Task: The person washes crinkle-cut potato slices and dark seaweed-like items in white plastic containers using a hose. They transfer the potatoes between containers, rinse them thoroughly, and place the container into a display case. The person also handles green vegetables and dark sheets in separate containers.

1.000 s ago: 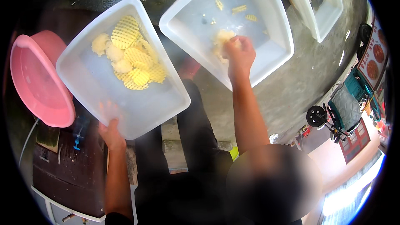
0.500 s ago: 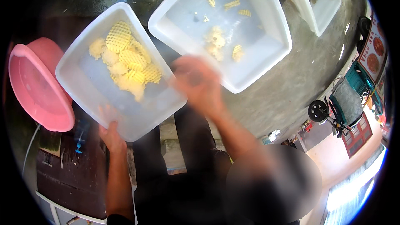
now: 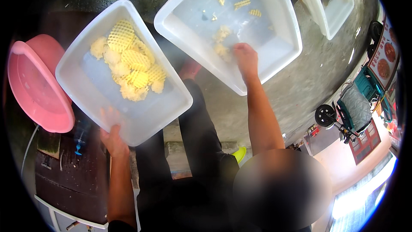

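Note:
A white plastic tub (image 3: 86,92) is tilted over my lap, with a pile of yellow waffle-cut slices (image 3: 135,60) and paler shredded bits in it. My left hand (image 3: 113,139) grips its near lower edge, the fingers showing faintly through the wall. Farther right stands a second white tub (image 3: 274,38) holding several small waffle-cut pieces (image 3: 242,4) and a pale clump of shreds (image 3: 222,45). Inside this tub my right hand (image 3: 246,58) is down beside the clump, fingertips drawn together. Whatever is between them is hidden.
A pink basin (image 3: 38,90) leans at the left beside a dark brown surface (image 3: 71,184). Another white container (image 3: 319,13) stands at the upper right. A wheeled vehicle (image 3: 354,103) is parked on the far right side.
My right hand has moved from the right rim of the tilted tub into the second tub, over the spot where a small waffle-cut piece lay. My left hand keeps its hold.

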`<act>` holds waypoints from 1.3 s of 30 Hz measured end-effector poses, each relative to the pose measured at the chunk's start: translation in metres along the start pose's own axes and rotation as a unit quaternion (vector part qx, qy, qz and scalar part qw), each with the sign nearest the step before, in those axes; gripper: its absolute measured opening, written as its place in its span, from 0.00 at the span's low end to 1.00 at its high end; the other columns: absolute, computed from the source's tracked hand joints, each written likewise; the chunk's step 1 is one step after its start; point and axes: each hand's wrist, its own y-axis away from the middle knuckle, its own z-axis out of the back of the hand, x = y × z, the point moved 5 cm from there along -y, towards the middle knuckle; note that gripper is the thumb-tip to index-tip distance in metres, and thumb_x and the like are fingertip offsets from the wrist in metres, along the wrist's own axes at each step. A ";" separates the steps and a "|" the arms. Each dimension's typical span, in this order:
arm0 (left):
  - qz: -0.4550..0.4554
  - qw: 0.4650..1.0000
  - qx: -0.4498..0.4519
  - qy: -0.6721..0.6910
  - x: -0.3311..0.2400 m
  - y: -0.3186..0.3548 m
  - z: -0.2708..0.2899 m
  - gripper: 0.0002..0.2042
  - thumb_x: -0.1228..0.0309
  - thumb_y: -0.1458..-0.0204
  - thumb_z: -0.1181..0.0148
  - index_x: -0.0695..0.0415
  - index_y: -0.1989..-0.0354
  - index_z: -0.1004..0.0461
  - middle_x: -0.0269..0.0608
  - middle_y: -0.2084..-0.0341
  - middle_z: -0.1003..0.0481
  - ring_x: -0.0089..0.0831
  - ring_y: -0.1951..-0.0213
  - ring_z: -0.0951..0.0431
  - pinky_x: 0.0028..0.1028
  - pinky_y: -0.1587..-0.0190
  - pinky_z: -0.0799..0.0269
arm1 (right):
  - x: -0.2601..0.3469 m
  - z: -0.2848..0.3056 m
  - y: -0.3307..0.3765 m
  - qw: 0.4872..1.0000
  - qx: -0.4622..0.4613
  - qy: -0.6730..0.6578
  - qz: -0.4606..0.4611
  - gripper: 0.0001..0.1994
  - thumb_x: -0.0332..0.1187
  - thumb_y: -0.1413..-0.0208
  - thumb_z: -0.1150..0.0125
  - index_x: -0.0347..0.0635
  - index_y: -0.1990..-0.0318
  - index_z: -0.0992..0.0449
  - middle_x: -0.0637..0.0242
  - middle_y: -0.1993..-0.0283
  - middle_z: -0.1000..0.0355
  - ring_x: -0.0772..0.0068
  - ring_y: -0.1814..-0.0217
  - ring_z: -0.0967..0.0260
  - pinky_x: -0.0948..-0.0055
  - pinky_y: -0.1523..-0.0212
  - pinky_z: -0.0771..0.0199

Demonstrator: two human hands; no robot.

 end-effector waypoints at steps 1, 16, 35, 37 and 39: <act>-0.001 1.000 0.002 0.000 0.000 -0.001 0.001 0.31 0.87 0.58 0.59 0.64 0.39 0.47 0.47 0.45 0.38 0.38 0.44 0.35 0.33 0.45 0.38 | 0.013 -0.008 0.007 0.996 0.011 0.081 0.020 0.11 0.37 0.57 0.42 0.39 0.70 0.23 0.58 0.74 0.27 0.65 0.71 0.29 0.70 0.67 0.31; -0.015 0.999 -0.006 -0.040 -0.004 0.001 0.003 0.29 0.87 0.57 0.57 0.64 0.41 0.44 0.45 0.47 0.35 0.34 0.48 0.32 0.29 0.48 0.35 | 0.036 0.029 0.009 0.913 0.039 -0.387 -0.125 0.08 0.34 0.52 0.45 0.37 0.72 0.27 0.69 0.76 0.32 0.79 0.78 0.39 0.78 0.77 0.39; -0.009 1.000 -0.015 -0.016 -0.003 0.002 0.001 0.30 0.87 0.59 0.58 0.62 0.41 0.43 0.45 0.49 0.34 0.36 0.48 0.32 0.34 0.46 0.35 | 0.000 0.016 -0.004 0.959 -0.034 0.280 0.025 0.16 0.26 0.55 0.47 0.43 0.55 0.35 0.55 0.64 0.30 0.51 0.68 0.31 0.62 0.63 0.31; -0.008 0.999 -0.025 -0.019 -0.007 0.007 -0.005 0.30 0.87 0.59 0.58 0.62 0.41 0.43 0.44 0.49 0.34 0.36 0.49 0.32 0.33 0.46 0.35 | 0.005 0.024 -0.007 0.993 -0.031 0.118 0.005 0.18 0.24 0.55 0.47 0.40 0.54 0.37 0.56 0.65 0.29 0.57 0.69 0.30 0.66 0.66 0.30; -0.008 1.000 -0.023 -0.020 -0.005 0.007 -0.003 0.30 0.86 0.59 0.58 0.62 0.41 0.44 0.44 0.49 0.34 0.35 0.49 0.32 0.33 0.46 0.35 | 0.013 0.030 -0.006 0.991 -0.014 -0.126 -0.031 0.18 0.21 0.55 0.48 0.36 0.54 0.37 0.58 0.65 0.29 0.63 0.71 0.31 0.70 0.68 0.31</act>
